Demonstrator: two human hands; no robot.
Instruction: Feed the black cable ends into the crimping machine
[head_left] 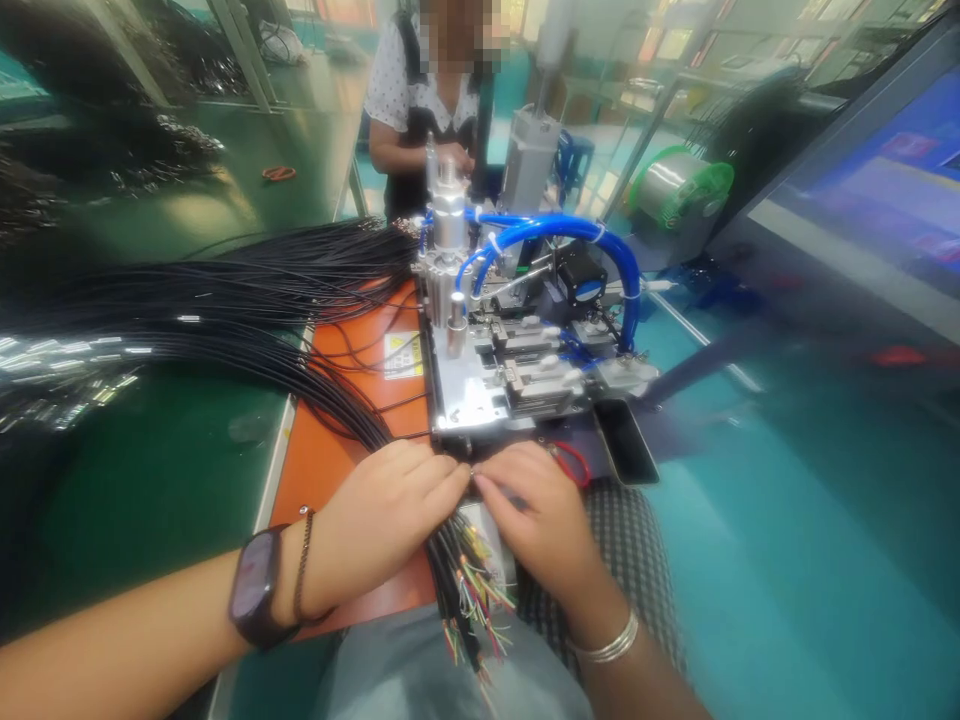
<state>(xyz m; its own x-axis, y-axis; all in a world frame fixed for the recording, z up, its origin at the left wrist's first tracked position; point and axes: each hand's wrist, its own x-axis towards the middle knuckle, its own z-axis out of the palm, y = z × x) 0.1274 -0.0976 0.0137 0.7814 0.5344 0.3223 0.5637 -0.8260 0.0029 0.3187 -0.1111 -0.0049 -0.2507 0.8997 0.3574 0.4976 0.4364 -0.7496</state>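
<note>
My left hand lies across a bundle of black cables, fingers closed and pointing right. Its thumb and index fingertips meet those of my right hand, which is closed in a pinch. Something tiny sits between the fingertips, too small to name; it may be a cable end. Below my hands, the stripped ends with thin coloured wires hang over my lap. Just beyond my fingers stands a bench machine with a metal plate and metal clamps.
Blue air hoses arch over the machine on an orange tabletop. A phone and a red loop lie to the right. Behind stands a co-worker. A green-rimmed wire spool is at the back right.
</note>
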